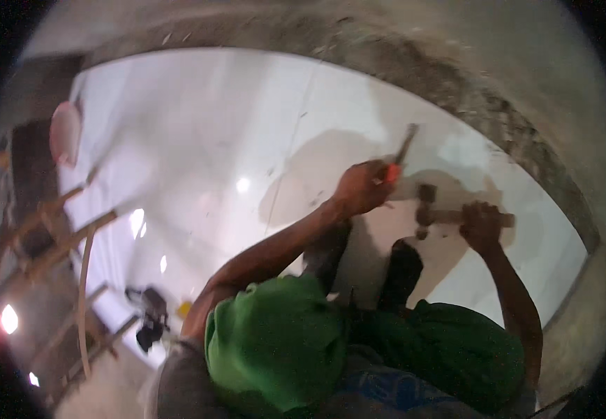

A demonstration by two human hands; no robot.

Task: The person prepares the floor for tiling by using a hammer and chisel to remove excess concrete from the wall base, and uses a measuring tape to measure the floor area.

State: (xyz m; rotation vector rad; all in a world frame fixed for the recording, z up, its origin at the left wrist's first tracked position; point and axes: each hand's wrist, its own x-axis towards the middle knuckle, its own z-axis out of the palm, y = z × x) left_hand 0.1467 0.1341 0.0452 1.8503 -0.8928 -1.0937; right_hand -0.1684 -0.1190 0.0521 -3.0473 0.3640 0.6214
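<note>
- Head view: our left hand [364,187] is curled round a thin red-handled tool [393,173], and its long end points up and away from us over the white surface [198,140].
- Our right hand [482,227] grips the hammer [446,217] by its wooden handle, with the head turned in toward our left side.
- The hammer head is near the thin tool but apart from it — we cannot tell how high each one is.
- If we tap, we think it is best to set the tip down first and make sure it does not slip.
- We should look at the very end of the red handle, not at our fingers, so the hammer lands flat on it.
- Small, soft taps seem wise, because a hard hit could crack or scratch the white surface.
- A dark shape [402,269], maybe our knee or foot, is just below the hammer head — we should swing clear of it.
- Our left fingers do best well down from the end we hit.
</note>
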